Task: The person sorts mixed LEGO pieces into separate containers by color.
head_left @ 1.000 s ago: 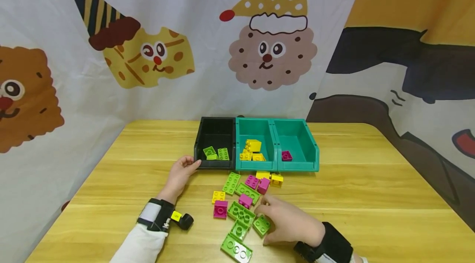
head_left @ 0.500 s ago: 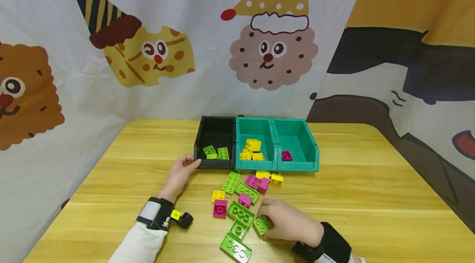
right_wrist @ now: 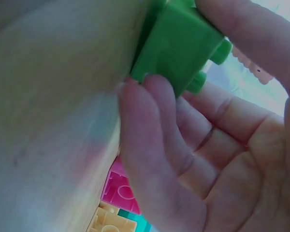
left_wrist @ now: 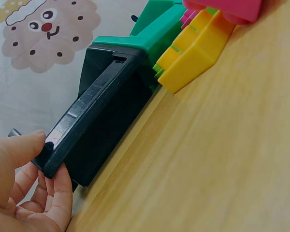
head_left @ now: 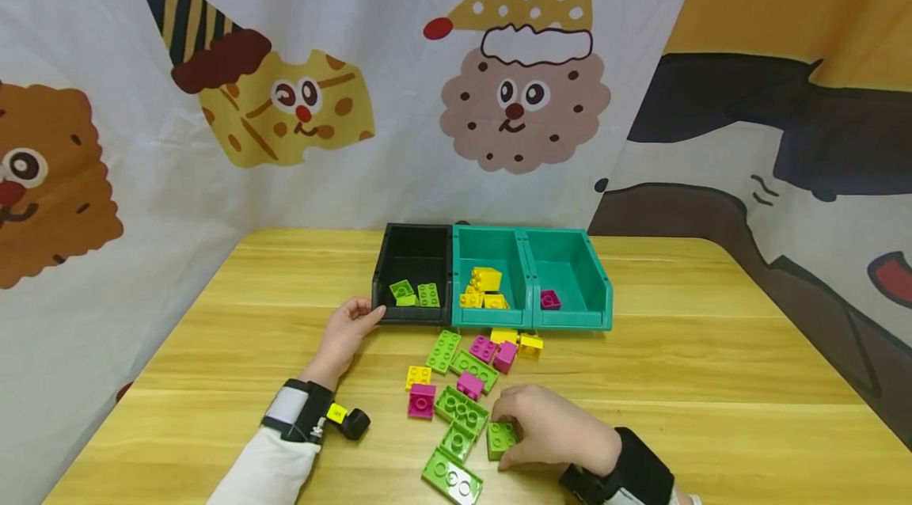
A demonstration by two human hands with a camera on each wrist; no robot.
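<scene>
My left hand (head_left: 343,343) grips the front left corner of the black bin (head_left: 416,317). In the left wrist view its thumb lies on top of the bin's rim (left_wrist: 79,113) and the fingers curl below. At the right of the brick pile, my right hand (head_left: 559,427) pinches a square green building brick (head_left: 501,442) between thumb and fingers. Seen from the right wrist, this brick (right_wrist: 176,50) stands tilted against the table. Beside it lie upturned green bricks (head_left: 461,410), magenta bricks (head_left: 422,401) and a yellow brick (head_left: 419,377).
Two teal bins adjoin the black one: the middle bin (head_left: 492,318) holds yellow bricks (head_left: 487,279), the right bin (head_left: 573,320) one magenta brick (head_left: 550,299). Several green bricks (head_left: 428,294) lie in the black bin. More yellow bricks (head_left: 530,346) lie before the bins.
My right hand's fingers have closed in on the square green brick, which has turned slightly and shifted a little toward me. The left hand keeps its place on the black bin.
</scene>
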